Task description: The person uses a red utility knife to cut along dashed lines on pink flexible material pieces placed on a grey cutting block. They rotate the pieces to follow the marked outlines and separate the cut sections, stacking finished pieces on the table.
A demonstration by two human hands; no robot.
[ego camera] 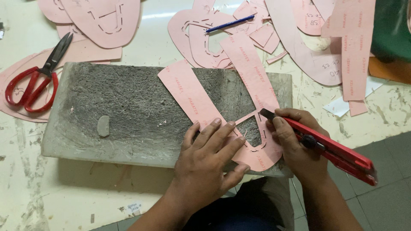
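Observation:
A pink V-shaped pattern piece (192,92) lies on a scarred grey cutting slab (120,111), its two arms running up and away from me. My left hand (209,164) presses flat on the piece near its lower point, fingers spread. In my right hand (295,143) is a red utility knife (332,149), its dark tip (266,114) touching the right arm of the piece beside a cut-out window. Short slits line the window's right edge.
Red-handled scissors (36,77) rest left of the slab on pink sheets. Several pink cut pieces and strips (338,47) cover the back of the white table, with a blue pen (230,24) among them. A small grey offcut (103,125) sits on the slab.

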